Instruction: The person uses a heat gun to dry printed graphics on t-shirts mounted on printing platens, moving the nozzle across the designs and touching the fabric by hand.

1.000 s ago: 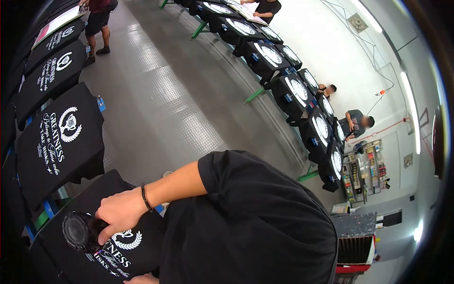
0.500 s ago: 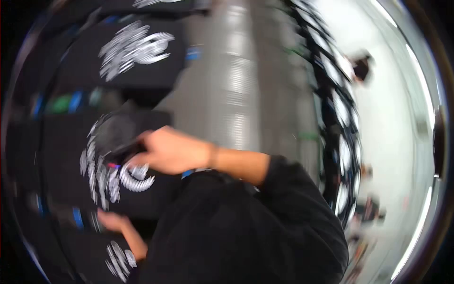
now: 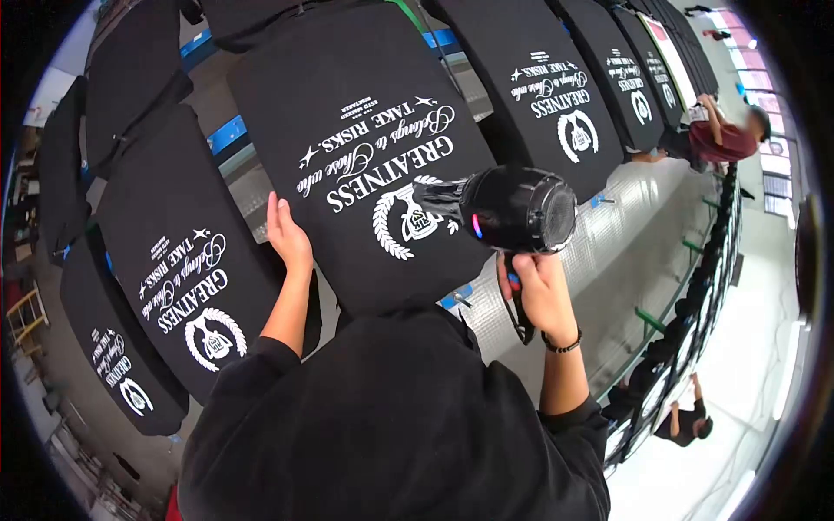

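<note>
a worker's right hand point(image 3: 540, 295), a dark bracelet point(image 3: 563, 346) at the wrist, grips a black hair dryer point(image 3: 519, 208) by the handle, its nozzle point(image 3: 439, 196) over the white wreath point(image 3: 385, 227) on a black shirt point(image 3: 347, 87). the left hand point(image 3: 291, 243), flat with fingers extended, is at the shirt's left edge; whether it touches the fabric cannot be told. the shirt lies spread out, its "greatness" lettering point(image 3: 395, 176) upside down to the worker, between similar printed shirts in a row. a person in maroon point(image 3: 726, 139) is near the row's far end, upper right; another in black point(image 3: 689, 424) is at lower right.
</note>
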`<state>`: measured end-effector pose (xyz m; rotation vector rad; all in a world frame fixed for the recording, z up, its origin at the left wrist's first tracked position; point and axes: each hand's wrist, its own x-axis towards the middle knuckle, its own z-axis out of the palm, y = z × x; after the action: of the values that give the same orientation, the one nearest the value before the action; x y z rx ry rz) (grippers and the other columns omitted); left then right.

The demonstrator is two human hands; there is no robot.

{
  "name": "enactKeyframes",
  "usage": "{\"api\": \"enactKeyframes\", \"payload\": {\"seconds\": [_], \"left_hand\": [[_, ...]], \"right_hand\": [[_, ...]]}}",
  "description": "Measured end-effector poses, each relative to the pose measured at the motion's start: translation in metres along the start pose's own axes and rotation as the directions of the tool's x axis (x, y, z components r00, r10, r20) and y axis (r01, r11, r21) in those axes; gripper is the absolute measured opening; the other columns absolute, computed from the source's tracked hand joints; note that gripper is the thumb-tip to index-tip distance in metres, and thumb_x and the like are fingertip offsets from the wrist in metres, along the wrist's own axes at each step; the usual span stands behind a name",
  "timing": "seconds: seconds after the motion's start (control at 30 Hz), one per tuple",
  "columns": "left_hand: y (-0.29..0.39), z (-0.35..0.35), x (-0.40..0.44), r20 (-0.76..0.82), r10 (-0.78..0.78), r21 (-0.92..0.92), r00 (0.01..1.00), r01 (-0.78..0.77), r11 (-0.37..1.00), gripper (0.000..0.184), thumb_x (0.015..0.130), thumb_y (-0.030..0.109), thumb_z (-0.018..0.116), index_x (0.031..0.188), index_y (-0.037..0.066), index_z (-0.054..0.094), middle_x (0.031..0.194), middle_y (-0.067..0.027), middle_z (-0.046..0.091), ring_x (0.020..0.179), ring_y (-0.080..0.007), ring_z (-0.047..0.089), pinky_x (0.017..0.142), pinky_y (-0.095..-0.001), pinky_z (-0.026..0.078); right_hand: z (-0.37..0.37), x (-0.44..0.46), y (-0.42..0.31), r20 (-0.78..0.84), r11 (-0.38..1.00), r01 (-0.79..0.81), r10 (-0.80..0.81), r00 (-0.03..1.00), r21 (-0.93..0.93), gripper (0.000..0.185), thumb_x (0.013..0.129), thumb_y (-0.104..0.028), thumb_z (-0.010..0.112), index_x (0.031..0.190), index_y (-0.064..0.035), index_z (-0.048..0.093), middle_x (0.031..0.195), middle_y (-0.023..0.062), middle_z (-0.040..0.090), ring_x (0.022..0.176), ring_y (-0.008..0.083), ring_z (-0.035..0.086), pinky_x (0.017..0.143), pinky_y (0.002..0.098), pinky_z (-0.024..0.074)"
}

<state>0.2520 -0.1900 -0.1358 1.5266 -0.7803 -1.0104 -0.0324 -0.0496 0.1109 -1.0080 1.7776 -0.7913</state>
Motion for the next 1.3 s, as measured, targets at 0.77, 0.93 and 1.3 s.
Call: {"api": "enactKeyframes", "payload": {"seconds": [0.77, 0.93, 1.3], "left_hand": [[-0.017, -0.013, 0.021, 0.075, 0.062, 0.053, 0.995, -0.067, 0.996, 0.045, 0.104, 0.022, 0.052, 0.140, -0.004, 0.051, 0.137, -0.0167, 0.059, 0.123, -0.0212, 0.057, 0.104, -0.0313, 0.043], [-0.015, -0.014, 0.017, 0.065, 0.052, -0.008, 0.996, -0.052, 0.999, 0.044, 0.103, 0.021, 0.055, 0.138, -0.004, 0.053, 0.137, -0.0171, 0.059, 0.125, -0.0212, 0.056, 0.106, -0.0314, 0.041], [-0.009, -0.043, -0.025, 0.045, -0.075, -0.061, 0.996, 0.078, 0.995, 0.041, 0.104, 0.019, 0.054, 0.140, -0.001, 0.052, 0.126, -0.0125, 0.063, 0.106, -0.0175, 0.063, 0.088, -0.0322, 0.055]], "right_hand": [[-0.036, -0.036, 0.035, -0.146, 0.999, -0.011, 0.006, 0.989, -0.035, 0.035, 0.105, -0.028, 0.040, 0.098, 0.0021, 0.056, 0.063, 0.0035, 0.054, 0.052, 0.0096, 0.048, 0.051, 0.0239, 0.0364], [-0.032, -0.025, 0.027, -0.132, 0.999, 0.017, -0.022, 0.991, -0.042, 0.031, 0.104, -0.025, 0.047, 0.089, 0.0002, 0.056, 0.061, 0.0020, 0.053, 0.052, 0.0090, 0.048, 0.051, 0.0258, 0.0371], [-0.040, 0.006, 0.021, -0.003, 0.988, 0.087, -0.088, 0.996, -0.126, 0.027, 0.104, -0.019, 0.045, 0.090, 0.0000, 0.057, 0.062, 0.0020, 0.054, 0.051, 0.0082, 0.046, 0.050, 0.0249, 0.0374]]}}
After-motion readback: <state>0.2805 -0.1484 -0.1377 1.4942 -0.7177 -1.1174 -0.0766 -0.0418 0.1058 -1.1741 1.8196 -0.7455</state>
